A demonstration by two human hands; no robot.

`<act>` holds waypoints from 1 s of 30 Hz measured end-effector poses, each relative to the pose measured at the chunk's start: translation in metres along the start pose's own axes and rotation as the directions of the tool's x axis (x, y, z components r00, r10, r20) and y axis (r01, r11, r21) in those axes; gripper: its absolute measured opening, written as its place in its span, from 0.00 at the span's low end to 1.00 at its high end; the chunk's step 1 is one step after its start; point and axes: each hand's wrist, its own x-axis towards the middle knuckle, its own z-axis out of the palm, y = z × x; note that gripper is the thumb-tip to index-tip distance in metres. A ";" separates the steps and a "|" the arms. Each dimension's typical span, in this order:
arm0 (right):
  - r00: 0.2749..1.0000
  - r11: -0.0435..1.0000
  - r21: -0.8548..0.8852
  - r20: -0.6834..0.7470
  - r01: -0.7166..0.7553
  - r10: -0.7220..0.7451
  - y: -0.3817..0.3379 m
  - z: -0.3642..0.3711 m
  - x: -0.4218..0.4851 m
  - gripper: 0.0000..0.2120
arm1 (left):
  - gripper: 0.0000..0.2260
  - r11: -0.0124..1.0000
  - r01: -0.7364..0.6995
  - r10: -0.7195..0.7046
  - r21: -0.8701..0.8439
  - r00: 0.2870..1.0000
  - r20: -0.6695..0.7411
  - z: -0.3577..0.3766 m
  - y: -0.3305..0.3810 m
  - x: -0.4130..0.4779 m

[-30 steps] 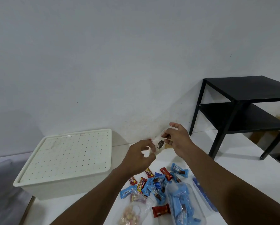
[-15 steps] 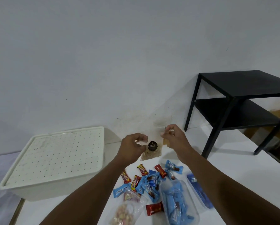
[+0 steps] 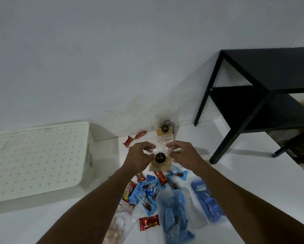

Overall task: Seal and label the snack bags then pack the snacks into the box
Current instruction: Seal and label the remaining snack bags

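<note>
Head view: left hand and right hand each pinch upper corner of clear snack bag, fingers curled on plastic. Bag held right of lidded white box; round black label on front, yellow crumbly snack in lower part. Second labelled bag right of box, farther back, against wall. Loose wrapped candies right of box, nearer camera. Black side table far right of box.
</note>
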 end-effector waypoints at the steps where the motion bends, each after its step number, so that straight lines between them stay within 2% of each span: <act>1: 1.000 1.000 -0.013 0.013 -0.016 0.016 0.006 -0.003 0.010 0.13 | 0.11 1.000 0.021 -0.021 -0.013 1.000 0.000 0.008 -0.002 0.009; 8: 0.992 0.995 -0.030 0.084 -0.093 0.096 0.034 -0.016 0.084 0.17 | 0.09 0.989 0.142 -0.142 -0.046 0.990 0.002 0.046 -0.025 0.071; 19: 0.979 0.986 -0.027 0.120 -0.164 0.166 0.054 -0.014 0.155 0.23 | 0.18 0.938 0.339 -0.337 -0.070 0.940 0.047 0.060 -0.041 0.127; 30: 0.987 0.987 -0.071 0.050 -0.147 0.151 0.028 -0.003 0.104 0.22 | 0.25 0.950 0.303 -0.312 0.075 0.936 0.161 0.029 -0.032 0.072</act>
